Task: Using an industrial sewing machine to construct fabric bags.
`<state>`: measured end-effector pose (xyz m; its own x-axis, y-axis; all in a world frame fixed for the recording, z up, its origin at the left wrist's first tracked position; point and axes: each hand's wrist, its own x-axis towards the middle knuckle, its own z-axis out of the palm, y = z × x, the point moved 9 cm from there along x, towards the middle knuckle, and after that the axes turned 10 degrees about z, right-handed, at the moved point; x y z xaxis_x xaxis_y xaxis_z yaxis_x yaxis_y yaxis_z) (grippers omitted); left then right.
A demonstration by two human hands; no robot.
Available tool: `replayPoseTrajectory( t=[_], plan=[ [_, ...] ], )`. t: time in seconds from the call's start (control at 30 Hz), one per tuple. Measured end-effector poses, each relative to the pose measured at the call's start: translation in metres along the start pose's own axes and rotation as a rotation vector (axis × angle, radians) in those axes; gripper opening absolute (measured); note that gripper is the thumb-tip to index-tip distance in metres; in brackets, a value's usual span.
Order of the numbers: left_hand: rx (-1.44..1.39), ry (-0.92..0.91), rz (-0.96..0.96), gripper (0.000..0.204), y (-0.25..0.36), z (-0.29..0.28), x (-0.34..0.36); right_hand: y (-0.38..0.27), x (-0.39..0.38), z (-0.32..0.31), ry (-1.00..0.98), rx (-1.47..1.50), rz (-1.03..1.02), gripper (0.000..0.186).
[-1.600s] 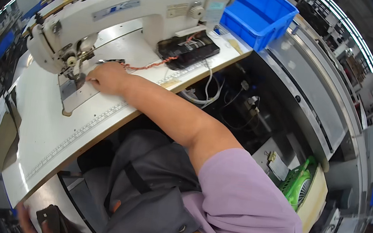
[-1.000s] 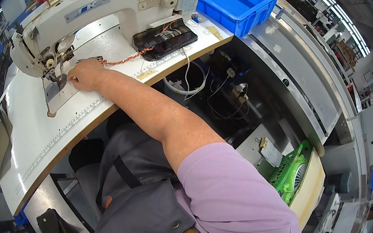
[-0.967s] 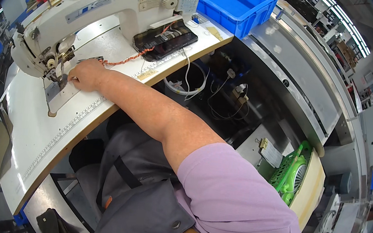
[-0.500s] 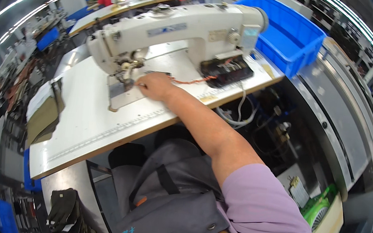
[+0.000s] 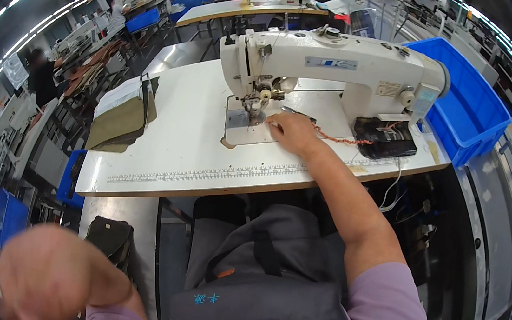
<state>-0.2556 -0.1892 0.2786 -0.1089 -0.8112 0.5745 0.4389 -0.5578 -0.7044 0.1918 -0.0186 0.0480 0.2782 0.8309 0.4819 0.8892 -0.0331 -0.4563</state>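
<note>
A white sewing machine (image 5: 344, 62) stands on the white table. Beside its presser foot (image 5: 254, 110), at the metal needle plate (image 5: 244, 122), my right hand (image 5: 292, 132) rests with fingers pinched together. Whatever they hold, if anything, is too small to make out. Just behind that hand lies a slim dark tool (image 5: 297, 112), partly hidden, near an orange cord (image 5: 341, 139) that runs to a black tray (image 5: 386, 139). My left hand (image 5: 47, 275) is raised at the lower left, away from the table and smeared by motion, so its fingers cannot be read.
Olive and white fabric pieces (image 5: 121, 119) lie at the table's left end. A printed ruler strip (image 5: 216, 172) follows the front edge. Behind the machine's right end stands a blue bin (image 5: 466, 115). A dark folded item (image 5: 109, 238) sits on the metal surface (image 5: 132, 260) below left.
My left hand has come into view at the lower left. The whole scene has shifted right and down in the picture. My right hand stays by the presser foot.
</note>
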Motion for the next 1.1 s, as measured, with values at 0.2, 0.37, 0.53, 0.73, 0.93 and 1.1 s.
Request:
replayPoseTrajectory(
  t=[0.2, 0.37, 0.53, 0.73, 0.93, 1.1],
  plan=[
    [0.093, -0.574, -0.51, 0.092, -0.02, 0.174, -0.198, 0.031, -0.012, -0.004, -0.027, -0.032, 0.069, 0.023],
    [0.264, -0.823, -0.908, 0.088, 0.001, 0.195, -0.399, 0.004, -0.009, -0.002, -0.042, -0.044, -0.007, 0.022],
    [0.013, -1.345, -1.121, 0.087, 0.089, 0.242, -0.487, 0.004, -0.01, -0.006, -0.096, -0.053, -0.012, 0.022],
    [-0.279, -1.885, -0.907, 0.1, 0.123, 0.279, -0.506, -0.026, -0.015, -0.018, -0.105, -0.014, -0.175, 0.016],
    [-0.293, -1.932, -0.983, 0.084, 0.112, 0.276, -0.518, -0.148, -0.052, 0.003, -0.21, 0.107, -0.769, 0.011],
    [-0.304, -1.873, -0.984, 0.074, 0.115, 0.288, -0.518, -0.25, -0.139, 0.009, -0.316, 0.347, -1.384, 0.013]
  ],
)
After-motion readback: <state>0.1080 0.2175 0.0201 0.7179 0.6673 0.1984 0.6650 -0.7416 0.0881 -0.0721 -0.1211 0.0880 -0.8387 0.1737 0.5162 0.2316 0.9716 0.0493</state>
